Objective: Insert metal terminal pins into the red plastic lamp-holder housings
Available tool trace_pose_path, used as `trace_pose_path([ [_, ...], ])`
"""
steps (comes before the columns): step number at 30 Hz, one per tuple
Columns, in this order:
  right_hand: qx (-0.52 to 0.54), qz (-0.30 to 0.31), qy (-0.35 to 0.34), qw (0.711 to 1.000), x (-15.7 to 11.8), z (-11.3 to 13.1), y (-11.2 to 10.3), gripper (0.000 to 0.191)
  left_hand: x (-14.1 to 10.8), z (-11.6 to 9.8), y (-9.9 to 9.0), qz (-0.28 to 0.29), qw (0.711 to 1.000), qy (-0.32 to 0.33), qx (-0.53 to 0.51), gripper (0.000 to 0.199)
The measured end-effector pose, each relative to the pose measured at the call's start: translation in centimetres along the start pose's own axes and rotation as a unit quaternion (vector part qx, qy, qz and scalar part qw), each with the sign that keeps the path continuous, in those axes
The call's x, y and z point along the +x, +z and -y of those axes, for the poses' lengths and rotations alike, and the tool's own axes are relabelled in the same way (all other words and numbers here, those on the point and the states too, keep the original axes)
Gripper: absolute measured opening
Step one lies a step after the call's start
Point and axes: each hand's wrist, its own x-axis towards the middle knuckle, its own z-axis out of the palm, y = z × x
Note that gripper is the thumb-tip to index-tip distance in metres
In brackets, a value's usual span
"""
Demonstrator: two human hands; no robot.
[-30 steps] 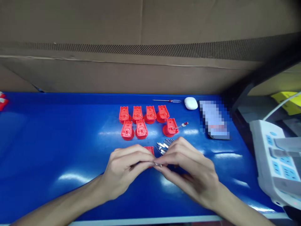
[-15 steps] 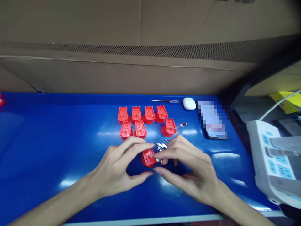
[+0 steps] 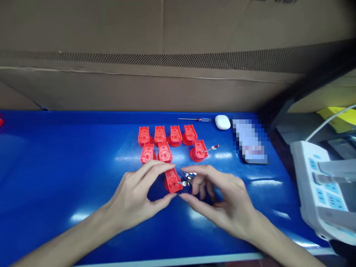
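Observation:
A red plastic housing is between the thumb and fingers of my left hand, which grips it at its top and bottom edges. From its right side sticks a small part with a thin metal shaft and a white body; its inner end is at the housing. My right hand is just to the right, thumb and index finger apart, around that part without visibly holding it. Behind the right fingers lies a pile of small metal-and-white parts, partly hidden.
Several more red housings stand in two rows beyond my hands. One on the right carries a similar small part. Farther back are a screwdriver, a white rounded case and a blurred-out phone. A white device stands at right.
My right index finger has drawn back from the housing and the right hand has opened. The housing is tilted and shifted slightly left, with the small part left at its side.

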Motion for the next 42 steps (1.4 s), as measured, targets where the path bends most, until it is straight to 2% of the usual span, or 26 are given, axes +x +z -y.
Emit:
trace_pose_path([
  [2,-0.018,0.005,0.033,0.999,-0.1,0.1,0.3,0.042,-0.1,0.0,0.1,-0.002,1.0,-0.002,-0.004,0.058],
  [6,-0.126,-0.019,0.047,0.991,-0.4,0.5,1.9,0.037,-0.3,0.2,0.3,-0.004,1.0,-0.006,-0.02,0.061],
  [10,-0.241,-0.099,0.044,0.964,-1.3,1.2,4.7,0.038,-0.7,0.3,0.4,0.01,1.0,-0.008,-0.021,0.068],
  [13,-0.263,-0.14,0.055,0.953,-1.9,1.7,6.5,0.031,-0.8,0.3,0.4,0.017,1.0,-0.002,-0.008,0.068],
  [16,-0.274,-0.165,0.074,0.944,-1.9,2.2,7.3,0.023,-0.8,0.3,0.3,0.023,1.0,0.003,-0.012,0.068],
  [18,-0.281,-0.176,0.074,0.94,-1.6,2.3,7.2,0.024,-0.8,0.3,0.3,0.022,1.0,0.005,-0.011,0.067],
  [21,-0.298,-0.195,0.075,0.932,-0.9,2.3,6.2,0.036,-0.6,0.1,0.1,0.003,1.0,0.02,0.001,0.068],
  [26,-0.346,-0.217,0.074,0.91,1.3,1.6,4.1,0.038,-0.3,-0.4,-0.5,-0.052,0.997,0.047,0.022,0.086],
  [29,-0.378,-0.188,0.101,0.901,2.8,0.7,3.6,0.039,-0.2,-0.5,-0.8,-0.063,0.997,0.036,0.023,0.074],
  [34,-0.419,-0.15,0.154,0.882,3.9,-0.6,4.0,0.037,-0.1,-0.4,-0.8,-0.057,0.998,0.005,0.039,0.058],
  [42,-0.432,-0.161,0.136,0.877,3.4,-1.3,4.7,0.044,0.0,-0.2,-0.3,-0.042,0.996,-0.013,0.076,0.051],
])
